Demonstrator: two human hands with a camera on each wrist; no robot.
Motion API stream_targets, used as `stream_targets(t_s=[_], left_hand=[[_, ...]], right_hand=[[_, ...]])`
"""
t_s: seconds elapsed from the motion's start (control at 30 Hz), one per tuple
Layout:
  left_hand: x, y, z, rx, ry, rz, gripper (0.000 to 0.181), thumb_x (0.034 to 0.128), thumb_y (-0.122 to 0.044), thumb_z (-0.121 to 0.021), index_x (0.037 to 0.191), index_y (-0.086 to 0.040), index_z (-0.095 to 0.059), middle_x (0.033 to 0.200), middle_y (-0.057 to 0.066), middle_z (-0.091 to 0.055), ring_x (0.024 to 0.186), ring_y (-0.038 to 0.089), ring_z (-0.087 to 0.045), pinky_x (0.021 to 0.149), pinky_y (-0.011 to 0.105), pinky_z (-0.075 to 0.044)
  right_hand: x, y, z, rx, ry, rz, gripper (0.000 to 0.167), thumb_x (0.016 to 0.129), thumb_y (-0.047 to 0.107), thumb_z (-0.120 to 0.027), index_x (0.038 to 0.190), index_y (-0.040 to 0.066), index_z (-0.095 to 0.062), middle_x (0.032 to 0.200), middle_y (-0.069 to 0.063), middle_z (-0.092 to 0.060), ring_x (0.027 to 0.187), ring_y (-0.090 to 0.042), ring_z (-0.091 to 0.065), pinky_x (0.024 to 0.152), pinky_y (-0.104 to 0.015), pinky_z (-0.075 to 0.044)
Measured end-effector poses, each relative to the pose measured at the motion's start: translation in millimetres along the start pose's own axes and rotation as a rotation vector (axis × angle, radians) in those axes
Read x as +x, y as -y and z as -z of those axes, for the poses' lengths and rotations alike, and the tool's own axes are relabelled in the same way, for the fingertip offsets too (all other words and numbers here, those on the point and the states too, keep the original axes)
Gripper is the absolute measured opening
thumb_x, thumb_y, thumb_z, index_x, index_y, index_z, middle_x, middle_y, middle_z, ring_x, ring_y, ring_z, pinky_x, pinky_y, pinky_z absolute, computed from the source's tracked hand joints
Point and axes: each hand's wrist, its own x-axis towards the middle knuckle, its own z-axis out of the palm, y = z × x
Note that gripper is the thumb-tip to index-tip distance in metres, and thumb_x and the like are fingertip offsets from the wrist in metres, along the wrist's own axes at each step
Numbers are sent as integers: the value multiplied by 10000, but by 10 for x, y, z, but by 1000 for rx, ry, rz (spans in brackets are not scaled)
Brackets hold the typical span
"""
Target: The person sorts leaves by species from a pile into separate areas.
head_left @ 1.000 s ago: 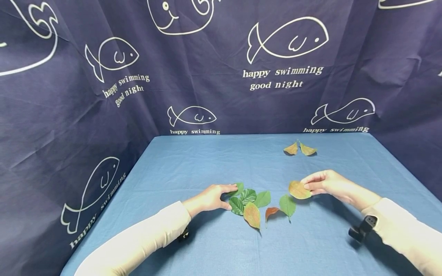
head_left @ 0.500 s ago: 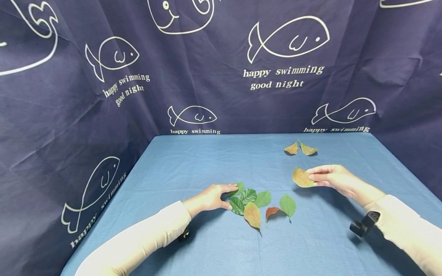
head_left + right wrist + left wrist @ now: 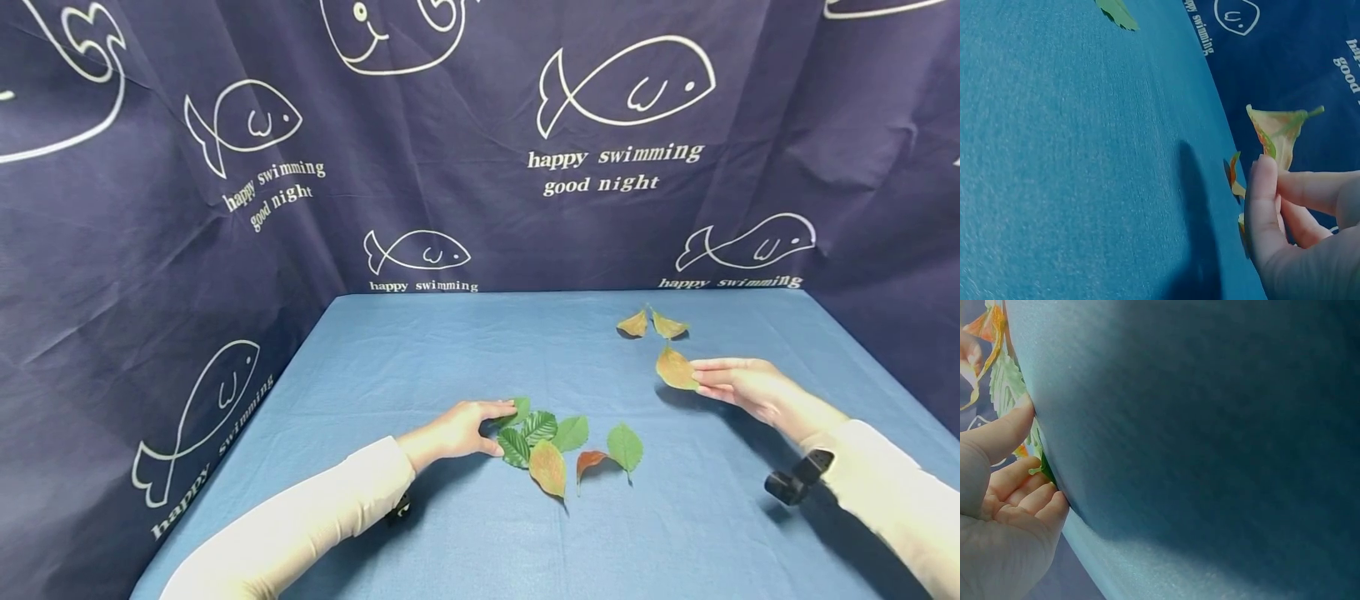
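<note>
In the head view my right hand (image 3: pixel 750 387) pinches a yellow-brown leaf (image 3: pixel 677 369) by its edge, raised over the blue cloth. The right wrist view shows thumb and fingers on that curled leaf (image 3: pixel 1282 128), its green stem free. My left hand (image 3: pixel 457 429) rests at the left of a leaf group, fingertips on a green leaf (image 3: pixel 521 408), thumb down on the cloth. Beside it lie ribbed green leaves (image 3: pixel 539 427), another green leaf (image 3: pixel 572 433) and a yellow-orange leaf (image 3: pixel 548 468). A red-brown leaf (image 3: pixel 591 460) and a green leaf (image 3: pixel 626 447) lie further right.
Two yellowish leaves, a left one (image 3: pixel 633 323) and a right one (image 3: pixel 669 325), lie near the table's back edge. Blue cloth (image 3: pixel 420 350) covers the table. A dark curtain (image 3: pixel 480 167) with white fish drawings hangs behind and at the sides.
My right hand has moved away from the leaf group, back and to the right toward the two far leaves, carrying the yellow-brown leaf. The left hand has stayed in place.
</note>
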Motion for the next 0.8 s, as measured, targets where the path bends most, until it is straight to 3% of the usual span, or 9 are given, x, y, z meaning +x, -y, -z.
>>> stream_targets(t_s=[0.33,0.5,0.8], left_hand=[[-9,3,8,19,-10,-13,686,818,-171,-774,1438,-122,-485,1524,17,-414,1423,256,-359,1170,445,-299],[-11,-3,9,19,-8,-11,684,819,-170,-773,1438,-122,-485,1525,19,-415,1424,256,-358,1168,447,-302],[-16,-15,12,19,0,4,685,824,-175,-769,1444,-133,-479,1530,8,-407,1429,247,-350,1168,442,-306]], right_hand=[[26,24,-1,161,-27,-41,347,854,-198,-554,846,107,-719,887,-10,-724,821,-122,-711,787,-240,-587],[51,34,-17,186,-44,-40,366,859,-208,-527,830,102,-722,879,-8,-720,816,-117,-708,782,-233,-587],[110,44,14,325,-87,-92,333,872,-200,-515,784,80,-673,844,-39,-693,785,-127,-698,786,-255,-591]])
